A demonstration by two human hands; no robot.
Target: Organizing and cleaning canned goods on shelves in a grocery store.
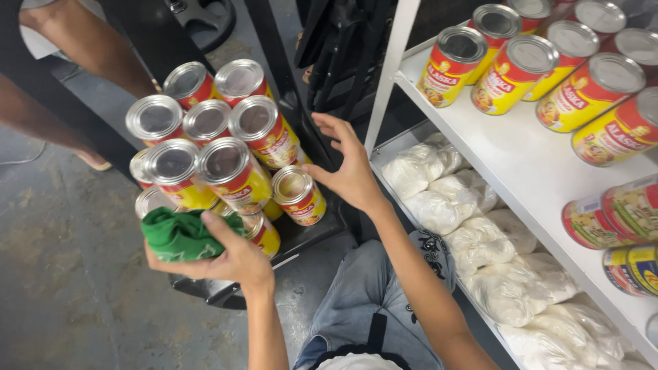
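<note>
The person's left hand [229, 257] grips a bunched green cloth [179, 234], fingers [221, 226] curled over its top, pressed against the lower cans of a stacked cluster of red-and-yellow cans [212, 147] with silver lids. The right hand [349, 168] is spread wide and holds nothing, its palm just beside one small can [299, 195] at the cluster's right edge; whether it touches that can cannot be told.

The cans stand on a dark surface [301, 236] whose edge shows below them. Dark upright bars [281, 68] rise behind the cluster and stand between it and a white shelf unit [521, 164] on the right. On the upper shelf lie more cans of the same kind [514, 72] on their sides, lids toward the camera. The shelf below carries white filled plastic bags [473, 226], packed close.

Another person's bare legs [75, 55] cross the upper left corner, cut off by the frame. The wearer's knee in grey denim [370, 288] fills the bottom middle. The cloth and hand hide the lowest cans, and several shelf cans run out of view at the right edge.
</note>
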